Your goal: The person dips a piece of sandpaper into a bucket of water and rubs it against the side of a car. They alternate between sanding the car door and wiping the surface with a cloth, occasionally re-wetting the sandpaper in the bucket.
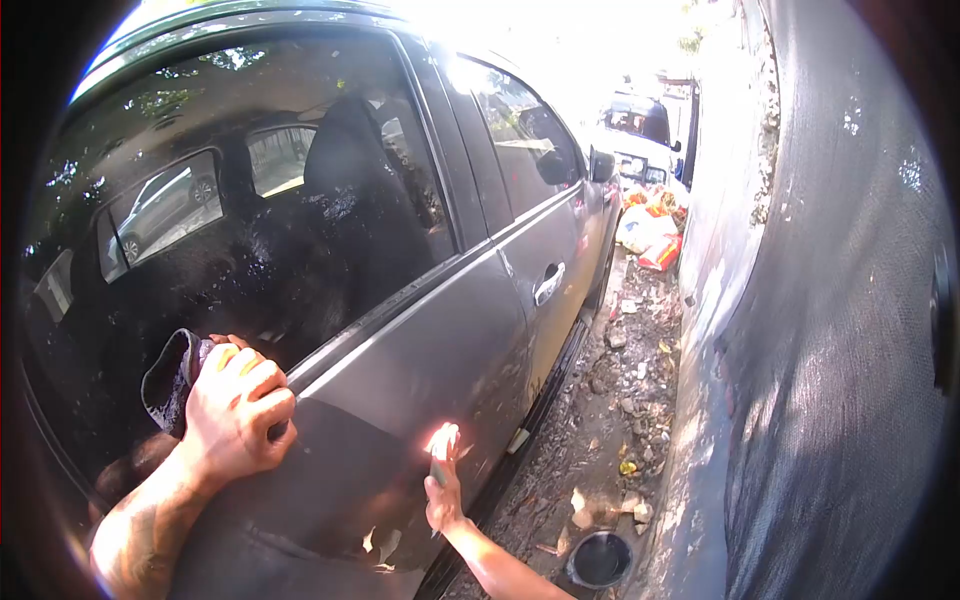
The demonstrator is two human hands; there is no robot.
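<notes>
My left hand (pixel 240 410) is closed around a dark cloth (pixel 172 383), at the lower part of the rear side window (pixel 230 260) of a dark grey car. A stiff-looking fold of the cloth stands out to the left of my fist. Lower and to the right, my right hand (pixel 444 485) is at the rear door panel (pixel 420 360), fingers stretched upward and thumb apart. Bright sunlight washes out its fingertips. Pale flakes or leaf-like marks (pixel 385 545) show on the lower door.
A dark round container (pixel 600 558) stands on the littered ground (pixel 590 430) between the car and a grey wall (pixel 840 330). Farther along are the front door handle (pixel 549 284), a heap of plastic bags (pixel 652 235) and another vehicle (pixel 637 130).
</notes>
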